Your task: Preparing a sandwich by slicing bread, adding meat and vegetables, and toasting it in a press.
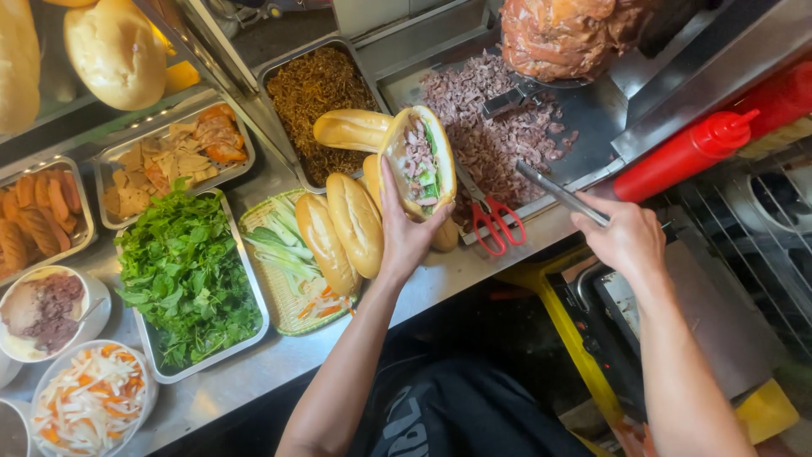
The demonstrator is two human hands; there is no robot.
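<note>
Now | left hand (pixel 408 233) grips crusty split baguette (pixel 420 161) | right hand (pixel 624 237) clasps slim steel tongs (pixel 562 194)

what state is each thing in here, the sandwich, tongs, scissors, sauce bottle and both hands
sandwich: split open, filled
left hand: gripping sandwich
right hand: gripping tongs
tongs: held, tips apparently together over the chopped meat
scissors: closed, lying on tray edge
red bottle: capped, lying down

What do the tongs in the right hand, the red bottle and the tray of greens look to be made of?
Tongs: likely bare metal, thin, grey, with a dull shine. Red bottle: probably soft plastic, smooth, glossy, nozzle cap. Tray of greens: seemingly stainless steel, its rim bright and reflective.
</note>
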